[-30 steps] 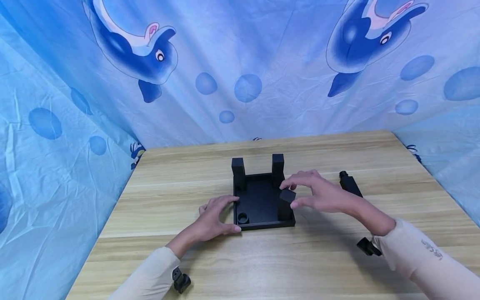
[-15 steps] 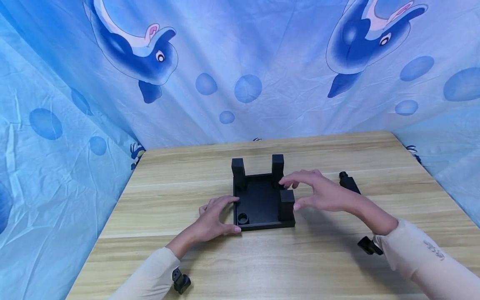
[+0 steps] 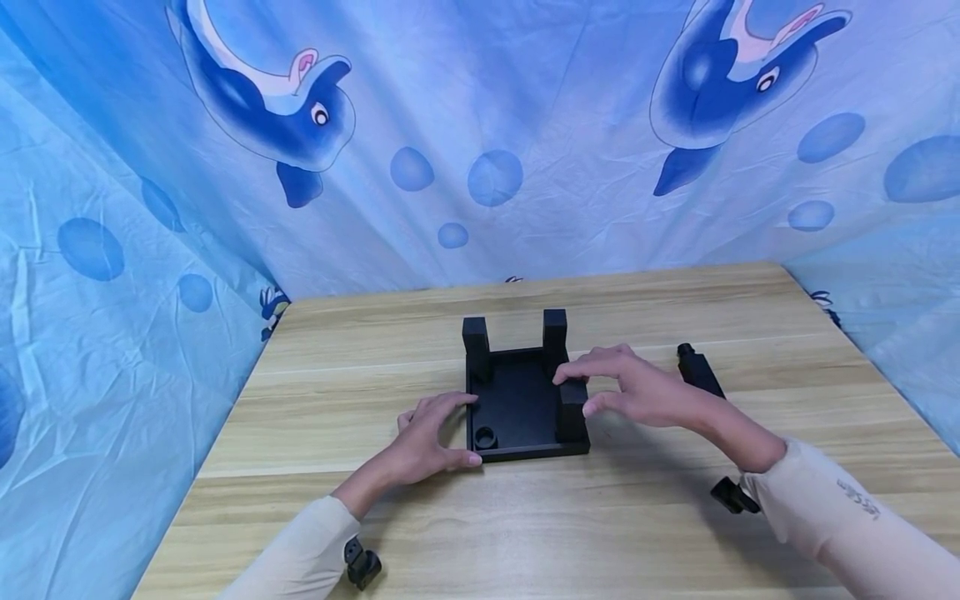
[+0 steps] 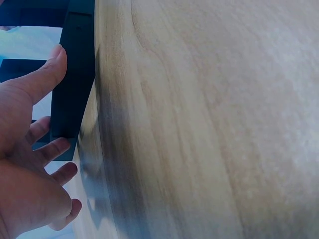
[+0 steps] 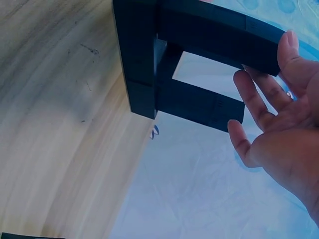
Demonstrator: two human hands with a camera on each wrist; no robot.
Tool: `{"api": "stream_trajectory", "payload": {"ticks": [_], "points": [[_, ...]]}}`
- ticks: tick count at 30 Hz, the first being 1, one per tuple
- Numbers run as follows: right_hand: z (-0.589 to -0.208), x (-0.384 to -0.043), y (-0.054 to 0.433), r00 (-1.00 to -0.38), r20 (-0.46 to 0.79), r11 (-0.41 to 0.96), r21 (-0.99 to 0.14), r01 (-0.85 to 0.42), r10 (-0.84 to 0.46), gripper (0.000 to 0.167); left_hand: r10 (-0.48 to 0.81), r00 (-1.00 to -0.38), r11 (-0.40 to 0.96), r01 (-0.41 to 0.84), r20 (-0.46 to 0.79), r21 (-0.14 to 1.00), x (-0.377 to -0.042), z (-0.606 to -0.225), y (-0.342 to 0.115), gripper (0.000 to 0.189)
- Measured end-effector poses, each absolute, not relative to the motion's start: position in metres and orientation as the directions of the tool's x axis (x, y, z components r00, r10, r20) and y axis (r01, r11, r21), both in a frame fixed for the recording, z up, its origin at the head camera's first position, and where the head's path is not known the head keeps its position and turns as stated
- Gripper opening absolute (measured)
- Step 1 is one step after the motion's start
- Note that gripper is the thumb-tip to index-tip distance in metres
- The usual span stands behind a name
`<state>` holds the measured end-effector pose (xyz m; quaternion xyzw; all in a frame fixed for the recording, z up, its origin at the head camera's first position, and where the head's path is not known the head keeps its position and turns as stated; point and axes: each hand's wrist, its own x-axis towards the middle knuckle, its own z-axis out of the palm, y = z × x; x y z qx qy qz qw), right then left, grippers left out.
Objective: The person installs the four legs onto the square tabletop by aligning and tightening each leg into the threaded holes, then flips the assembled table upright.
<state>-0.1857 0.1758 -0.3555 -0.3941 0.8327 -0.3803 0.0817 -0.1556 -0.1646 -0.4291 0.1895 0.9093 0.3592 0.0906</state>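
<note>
A black square tabletop (image 3: 517, 408) lies upside down on the wooden table, its raised rim facing up. Three black legs stand upright from its corners: the back left leg (image 3: 476, 346), the back right leg (image 3: 555, 337) and the front right leg (image 3: 570, 421). An open round socket (image 3: 486, 437) shows at the front left corner. My left hand (image 3: 427, 442) holds that corner, thumb on the front edge and index finger over the left rim. With thumb and fingertips my right hand (image 3: 633, 385) grips the upper end of the front right leg, as the right wrist view confirms.
A loose black leg (image 3: 700, 371) with a narrow threaded end lies to the right, partly behind my right forearm. Black wrist cameras (image 3: 363, 563) hang below both sleeves. A blue dolphin-print curtain (image 3: 480, 167) stands along the back and sides of the table.
The front right leg's top has turned to line up with the tabletop. My right fingers moved off the leg about half a second ago and are now around it again. The left hand stayed put.
</note>
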Motion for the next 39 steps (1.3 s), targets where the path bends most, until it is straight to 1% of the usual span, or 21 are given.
{"api": "stream_trajectory", "payload": {"ticks": [8, 15, 20, 24, 31, 39], "points": [[-0.358, -0.186, 0.177, -0.671, 0.198, 0.381, -0.695, -0.61, -0.714, 0.046, 0.398, -0.917, 0.678, 0.272, -0.03, 0.683, -0.156, -0.429, -0.163, 0.084], [-0.358, -0.184, 0.176, -0.693, 0.177, 0.401, -0.705, -0.585, -0.699, 0.046, 0.398, -0.917, 0.678, 0.272, -0.03, 0.683, -0.155, -0.428, -0.163, 0.084], [-0.356, -0.182, 0.18, -0.703, 0.163, 0.419, -0.703, -0.575, -0.692, 0.055, 0.398, -0.917, 0.678, 0.271, -0.031, 0.684, -0.155, -0.428, -0.163, 0.084], [-0.355, -0.181, 0.19, -0.71, 0.182, 0.439, -0.674, -0.594, -0.68, 0.06, 0.397, -0.917, 0.674, 0.272, -0.026, 0.687, -0.155, -0.428, -0.163, 0.083], [-0.359, -0.179, 0.208, -0.747, 0.165, 0.493, -0.657, -0.57, -0.644, 0.05, 0.4, -0.916, 0.675, 0.272, -0.03, 0.685, -0.155, -0.427, -0.163, 0.084], [-0.361, -0.179, 0.223, -0.75, 0.211, 0.527, -0.594, -0.607, -0.627, 0.048, 0.401, -0.916, 0.681, 0.275, -0.03, 0.679, -0.156, -0.428, -0.163, 0.083]]}}
